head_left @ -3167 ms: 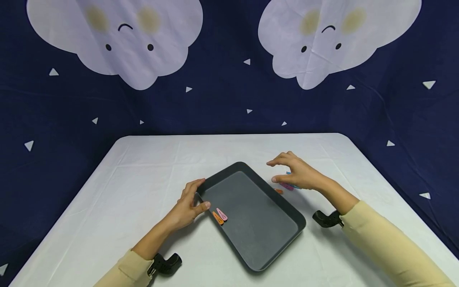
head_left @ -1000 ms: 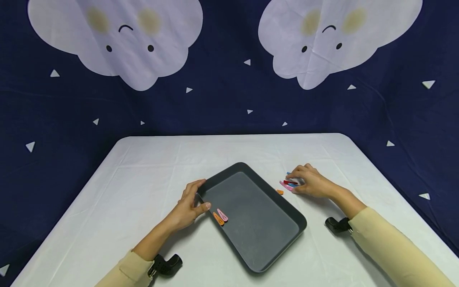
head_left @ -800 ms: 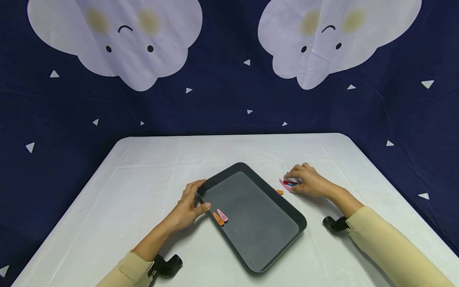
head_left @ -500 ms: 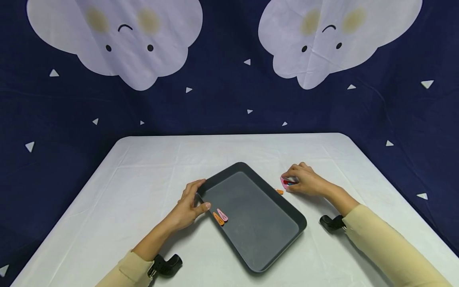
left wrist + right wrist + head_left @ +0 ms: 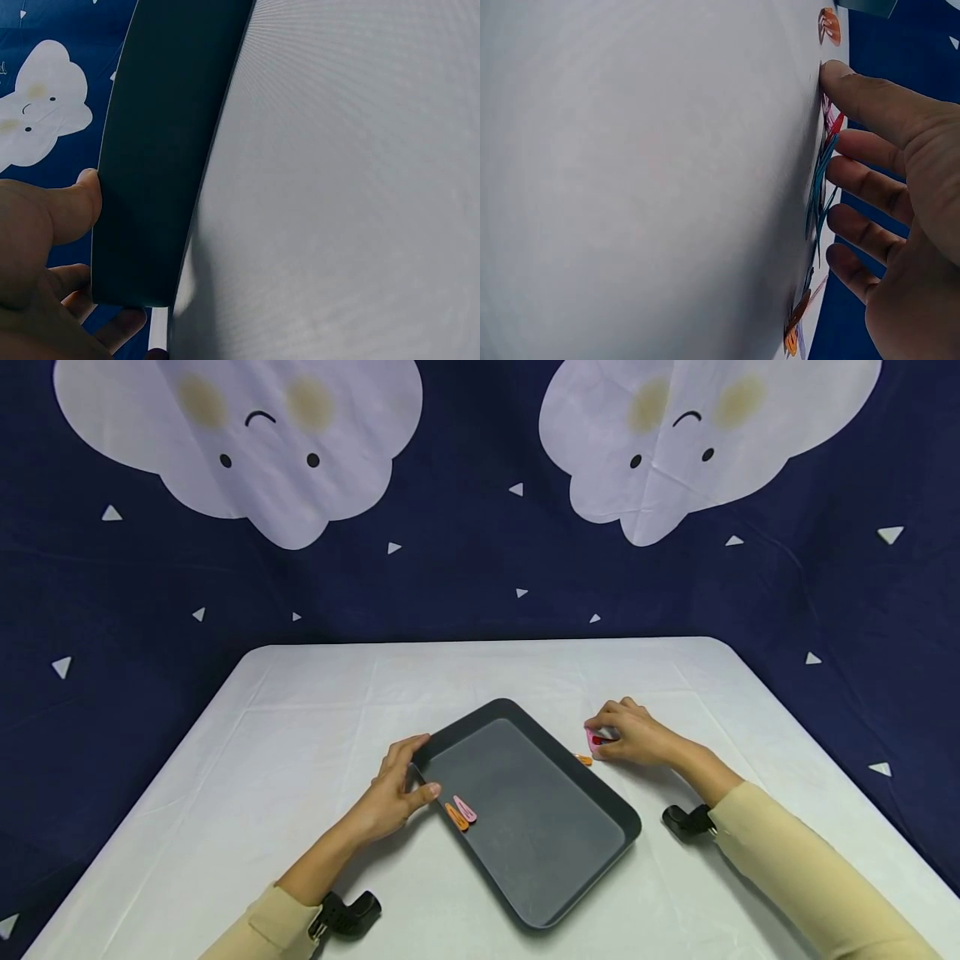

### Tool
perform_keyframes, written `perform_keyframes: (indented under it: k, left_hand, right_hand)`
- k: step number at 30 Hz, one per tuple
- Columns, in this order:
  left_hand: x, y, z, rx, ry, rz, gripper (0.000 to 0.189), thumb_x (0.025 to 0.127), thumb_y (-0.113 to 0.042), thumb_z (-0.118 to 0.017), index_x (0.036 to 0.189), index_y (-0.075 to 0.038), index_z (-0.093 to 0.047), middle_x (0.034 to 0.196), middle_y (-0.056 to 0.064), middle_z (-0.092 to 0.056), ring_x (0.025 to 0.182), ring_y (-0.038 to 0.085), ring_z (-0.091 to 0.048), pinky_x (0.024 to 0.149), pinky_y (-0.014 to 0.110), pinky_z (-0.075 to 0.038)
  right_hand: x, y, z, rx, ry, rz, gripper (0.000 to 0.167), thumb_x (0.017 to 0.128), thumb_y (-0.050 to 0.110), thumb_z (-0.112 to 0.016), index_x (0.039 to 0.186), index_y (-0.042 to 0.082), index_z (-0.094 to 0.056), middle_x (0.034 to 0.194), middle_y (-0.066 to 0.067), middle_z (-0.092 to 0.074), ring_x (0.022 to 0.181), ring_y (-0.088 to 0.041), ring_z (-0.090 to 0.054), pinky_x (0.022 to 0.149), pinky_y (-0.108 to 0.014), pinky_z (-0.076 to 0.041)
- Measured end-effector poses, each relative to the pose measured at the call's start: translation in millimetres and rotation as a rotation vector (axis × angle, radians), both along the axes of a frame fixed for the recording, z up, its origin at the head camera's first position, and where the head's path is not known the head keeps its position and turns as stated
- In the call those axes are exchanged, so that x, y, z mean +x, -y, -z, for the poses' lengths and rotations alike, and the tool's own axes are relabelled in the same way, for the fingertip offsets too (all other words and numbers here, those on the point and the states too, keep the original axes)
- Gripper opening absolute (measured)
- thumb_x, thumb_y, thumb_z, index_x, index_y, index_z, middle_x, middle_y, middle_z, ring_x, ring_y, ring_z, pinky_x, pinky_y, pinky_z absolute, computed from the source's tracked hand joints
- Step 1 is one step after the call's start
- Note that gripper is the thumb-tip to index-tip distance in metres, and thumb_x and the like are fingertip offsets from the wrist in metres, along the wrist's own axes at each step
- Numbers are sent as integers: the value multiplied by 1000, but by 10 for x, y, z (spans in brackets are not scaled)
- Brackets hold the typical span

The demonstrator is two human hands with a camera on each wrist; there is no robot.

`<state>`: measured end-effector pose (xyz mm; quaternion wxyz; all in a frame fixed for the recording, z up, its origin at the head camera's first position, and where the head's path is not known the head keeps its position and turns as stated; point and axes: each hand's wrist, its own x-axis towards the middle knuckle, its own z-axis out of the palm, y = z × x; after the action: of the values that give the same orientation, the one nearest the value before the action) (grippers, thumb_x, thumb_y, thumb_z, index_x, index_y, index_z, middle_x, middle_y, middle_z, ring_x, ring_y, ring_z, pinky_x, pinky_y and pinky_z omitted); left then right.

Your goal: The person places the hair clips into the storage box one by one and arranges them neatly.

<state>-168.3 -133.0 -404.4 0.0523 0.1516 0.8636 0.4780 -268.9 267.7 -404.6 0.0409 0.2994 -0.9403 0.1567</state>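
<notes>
A dark grey baking tray (image 5: 540, 810) lies at an angle on the white table. My left hand (image 5: 396, 787) holds its left corner, thumb over the rim and fingers outside; the left wrist view shows the thumb (image 5: 88, 196) against the edge. Inside the tray lie a pink hair clip (image 5: 465, 809) and an orange hair clip (image 5: 456, 817). Right of the tray, my right hand (image 5: 633, 732) curls over a small pile of clips. Thumb and forefinger bracket another pink clip (image 5: 592, 744) and a red clip (image 5: 835, 126). Blue clips (image 5: 823, 169) sit under the other fingers.
One more orange clip (image 5: 583, 760) lies against the tray's right side. The right wrist view also shows an orange clip (image 5: 796, 321) beyond the little finger, hidden from the head camera. Behind the white table (image 5: 315, 693) hangs a navy cloth (image 5: 465, 585) with clouds.
The right hand came down from above the clips, then slid slightly left, its thumb and forefinger drawing in. The outer pink clip turned more upright. Left hand and tray stayed put.
</notes>
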Motion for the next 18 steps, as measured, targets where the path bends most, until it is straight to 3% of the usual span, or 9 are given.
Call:
perform_keyframes:
  k: [18]
  left_hand:
    - [-6, 4, -8, -8, -11, 10, 70, 91, -20, -62, 149, -12, -23, 151, 11, -19, 144, 35, -10, 103, 74, -2]
  right_hand:
    - [13, 31, -45, -47, 47, 12, 45, 74, 20, -77, 116, 9, -67, 105, -4, -63, 92, -19, -45, 78, -31, -34]
